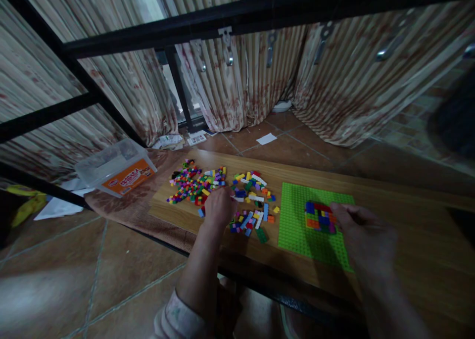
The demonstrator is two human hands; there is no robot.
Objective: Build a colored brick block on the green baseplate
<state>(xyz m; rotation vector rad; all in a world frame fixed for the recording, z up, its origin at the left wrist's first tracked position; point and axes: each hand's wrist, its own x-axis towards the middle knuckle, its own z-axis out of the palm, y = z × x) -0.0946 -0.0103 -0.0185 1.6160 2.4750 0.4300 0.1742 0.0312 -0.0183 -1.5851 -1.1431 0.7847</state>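
My left hand (220,206) is over the loose toy bricks (193,183) with its fingers curled closed. Its fingertips are mostly hidden, so what they hold, if anything, does not show. Right beside it lie more bricks, among them a dark green one (261,235) and a light blue one (265,212). My right hand (367,232) is closed at the right edge of a flat build of coloured toy bricks (318,217), thumb and finger gripping it there. That build is over the green baseplate (297,230); whether it is pressed onto the studs I cannot tell.
A wooden board (401,200) carries the baseplate and bricks. To the left, a clear plastic box (111,163) with an orange label stands on a brown cloth (166,225). A black metal bar (260,17) with hooks crosses in front of striped curtains (237,91).
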